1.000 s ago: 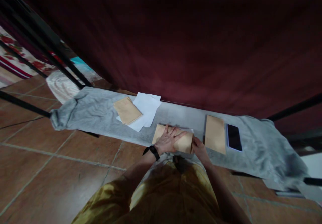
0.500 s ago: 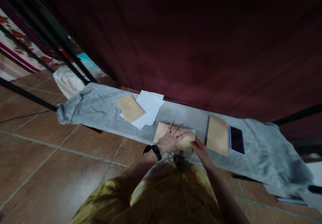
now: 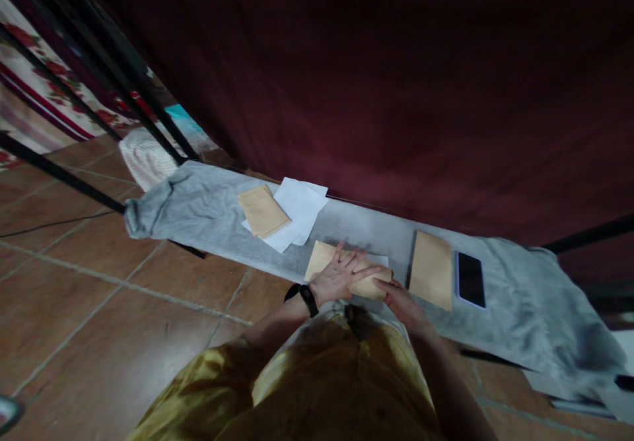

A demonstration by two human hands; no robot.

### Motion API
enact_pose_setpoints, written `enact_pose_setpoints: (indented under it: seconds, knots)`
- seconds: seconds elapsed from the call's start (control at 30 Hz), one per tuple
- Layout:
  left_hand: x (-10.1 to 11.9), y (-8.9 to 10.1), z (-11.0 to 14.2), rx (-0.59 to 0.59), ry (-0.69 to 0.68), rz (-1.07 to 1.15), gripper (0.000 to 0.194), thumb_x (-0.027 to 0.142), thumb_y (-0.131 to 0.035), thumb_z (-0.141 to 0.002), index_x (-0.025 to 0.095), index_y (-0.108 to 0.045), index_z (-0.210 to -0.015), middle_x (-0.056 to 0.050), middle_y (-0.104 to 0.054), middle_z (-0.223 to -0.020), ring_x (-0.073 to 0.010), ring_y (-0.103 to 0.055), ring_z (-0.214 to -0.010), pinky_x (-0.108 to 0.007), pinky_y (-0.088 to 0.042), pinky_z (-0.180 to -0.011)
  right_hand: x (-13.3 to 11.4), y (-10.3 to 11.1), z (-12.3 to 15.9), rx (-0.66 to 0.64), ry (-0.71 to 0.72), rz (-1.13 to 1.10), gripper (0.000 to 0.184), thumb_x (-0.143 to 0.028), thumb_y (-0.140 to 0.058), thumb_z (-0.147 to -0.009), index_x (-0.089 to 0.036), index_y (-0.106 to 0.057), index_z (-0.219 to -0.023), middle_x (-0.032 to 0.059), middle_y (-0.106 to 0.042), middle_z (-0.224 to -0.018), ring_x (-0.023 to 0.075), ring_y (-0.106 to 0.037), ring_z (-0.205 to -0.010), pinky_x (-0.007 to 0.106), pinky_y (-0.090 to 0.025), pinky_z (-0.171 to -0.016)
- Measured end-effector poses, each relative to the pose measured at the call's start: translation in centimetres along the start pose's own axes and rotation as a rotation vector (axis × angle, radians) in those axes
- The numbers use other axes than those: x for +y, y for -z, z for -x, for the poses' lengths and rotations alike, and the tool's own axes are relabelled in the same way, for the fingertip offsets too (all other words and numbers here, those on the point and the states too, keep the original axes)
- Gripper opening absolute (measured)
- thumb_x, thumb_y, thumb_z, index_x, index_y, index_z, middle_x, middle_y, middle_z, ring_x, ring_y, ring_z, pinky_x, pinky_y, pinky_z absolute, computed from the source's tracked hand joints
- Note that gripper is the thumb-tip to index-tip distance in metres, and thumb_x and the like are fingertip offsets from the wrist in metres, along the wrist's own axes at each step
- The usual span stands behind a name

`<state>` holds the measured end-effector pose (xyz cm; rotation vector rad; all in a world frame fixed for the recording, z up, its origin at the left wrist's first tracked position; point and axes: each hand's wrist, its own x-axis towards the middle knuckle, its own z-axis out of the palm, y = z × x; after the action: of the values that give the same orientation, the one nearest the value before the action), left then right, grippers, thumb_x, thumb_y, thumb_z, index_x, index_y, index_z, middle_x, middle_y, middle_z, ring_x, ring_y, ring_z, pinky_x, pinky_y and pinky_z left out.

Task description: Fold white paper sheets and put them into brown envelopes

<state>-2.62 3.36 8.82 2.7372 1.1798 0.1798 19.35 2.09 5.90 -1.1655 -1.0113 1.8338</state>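
A brown paper envelope [image 3: 321, 256] lies near the front edge of the cloth-covered bench, close to my body. My left hand [image 3: 339, 276] rests flat on it with the fingers spread. At the envelope's right end, my right hand [image 3: 400, 299] has its thumb and fingers closed on the edge, which curls up there. A strip of white paper [image 3: 380, 260] shows along the far side of the envelope, partly covered by it. Just right of my right hand lies another flat brown envelope [image 3: 432, 271].
A dark phone [image 3: 471, 280] lies right of the second envelope. To the left, several brown envelopes [image 3: 263, 211] overlap white sheets [image 3: 303, 206]. Grey cloth [image 3: 212, 197] covers the narrow bench, a dark red curtain [image 3: 376, 98] hangs behind, and black bars [image 3: 59, 171] stand at the left.
My right hand has pushed the envelope's right end over a little, so it curls more. My left hand stays flat on it. The view has shifted slightly.
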Motion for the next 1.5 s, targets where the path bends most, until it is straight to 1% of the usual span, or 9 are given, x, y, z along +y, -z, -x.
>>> enact_pose_setpoints:
  seconds: [0.13,0.37,0.57,0.73,0.83,1.07,1.23,1.33,1.5]
  knots:
    - [-0.5,0.1,0.5,-0.012,0.003,-0.015,0.114,0.048,-0.085,-0.074,0.039,-0.013,-0.162,-0.012,-0.020,-0.170,-0.0402,-0.016,-0.155,-0.070,0.001,-0.120,0.1,0.8,0.5,0.033,-0.015,0.013,0.052,-0.059,-0.082,-0.065,-0.022,-0.073,-0.101,0.0102,-0.078,-0.105,0.0309,-0.071,-0.104,0.044,-0.054,-0.094]
    - [-1.9,-0.3,2.0,-0.043,0.105,0.022,0.104,0.049,-0.078,-0.078,0.036,-0.019,-0.162,-0.014,-0.040,-0.158,-0.0374,-0.038,-0.144,-0.063,-0.009,-0.123,1.2,2.3,-0.1,0.092,0.044,0.008,0.051,-0.065,-0.073,-0.074,-0.022,-0.072,-0.101,0.0109,-0.077,-0.108,0.0287,-0.072,-0.097,0.043,-0.057,-0.086]
    - [-5.1,-0.5,6.5,-0.001,0.352,0.018,0.108,0.049,-0.075,-0.077,0.030,-0.014,-0.163,-0.016,-0.041,-0.156,-0.0378,-0.036,-0.145,-0.061,-0.010,-0.123,2.1,4.6,-2.3,0.500,0.206,0.538,0.052,-0.070,-0.061,-0.076,-0.023,-0.066,-0.098,0.0077,-0.071,-0.092,0.0264,-0.067,-0.086,0.042,-0.056,-0.076]
    - [-6.3,-0.9,9.4,-0.051,0.473,-0.033,0.108,0.040,-0.075,-0.075,0.027,-0.014,-0.163,-0.017,-0.040,-0.157,-0.0384,-0.034,-0.147,-0.061,-0.014,-0.123,3.6,3.2,-3.8,0.583,0.187,0.814,0.036,-0.042,-0.074,-0.074,-0.022,-0.063,-0.101,0.0166,-0.066,-0.109,0.0384,-0.057,-0.119,0.049,-0.047,-0.100]
    - [-6.5,-1.2,10.1,-0.062,0.489,-0.025,0.111,0.038,-0.075,-0.073,0.027,-0.011,-0.163,-0.017,-0.041,-0.157,-0.0381,-0.034,-0.148,-0.060,-0.015,-0.123,3.9,2.3,-4.5,0.613,0.108,0.990,0.038,-0.034,-0.074,-0.076,-0.019,-0.061,-0.108,0.0216,-0.064,-0.115,0.0430,-0.056,-0.123,0.051,-0.044,-0.102]
    - [-6.7,-1.5,10.1,-0.090,0.494,-0.015,0.111,0.037,-0.072,-0.072,0.027,-0.009,-0.162,-0.018,-0.039,-0.158,-0.0384,-0.031,-0.150,-0.061,-0.015,-0.123,3.6,2.4,-4.3,0.634,0.154,0.845,0.015,-0.033,-0.067,-0.076,-0.025,-0.062,-0.088,0.0107,-0.068,-0.094,0.0336,-0.065,-0.104,0.043,-0.050,-0.092]
    - [-6.8,-1.2,9.8,-0.107,0.498,0.022,0.112,0.038,-0.072,-0.071,0.026,-0.009,-0.163,-0.019,-0.037,-0.160,-0.0383,-0.028,-0.152,-0.060,-0.016,-0.122,2.0,3.2,-2.9,0.645,0.221,0.673,0.038,-0.057,-0.049,-0.088,-0.022,-0.061,-0.100,0.0075,-0.068,-0.087,0.0258,-0.066,-0.080,0.038,-0.056,-0.069]
    - [-6.8,-1.3,9.6,-0.110,0.500,0.052,0.114,0.039,-0.073,-0.071,0.025,-0.007,-0.163,-0.019,-0.037,-0.160,-0.0374,-0.029,-0.152,-0.060,-0.015,-0.123,0.9,2.9,-2.3,0.603,0.303,0.429,0.050,-0.070,-0.057,-0.082,-0.022,-0.061,-0.097,0.0063,-0.069,-0.087,0.0242,-0.064,-0.078,0.035,-0.057,-0.061]
    - [-6.9,-1.7,9.1,-0.085,0.496,0.081,0.116,0.040,-0.075,-0.071,0.025,-0.006,-0.163,-0.017,-0.036,-0.161,-0.0364,-0.029,-0.152,-0.059,-0.015,-0.123,1.0,1.4,-1.9,0.522,0.313,0.298,0.046,-0.068,-0.065,-0.077,-0.024,-0.062,-0.092,0.0031,-0.067,-0.082,0.0223,-0.062,-0.076,0.034,-0.059,-0.061]
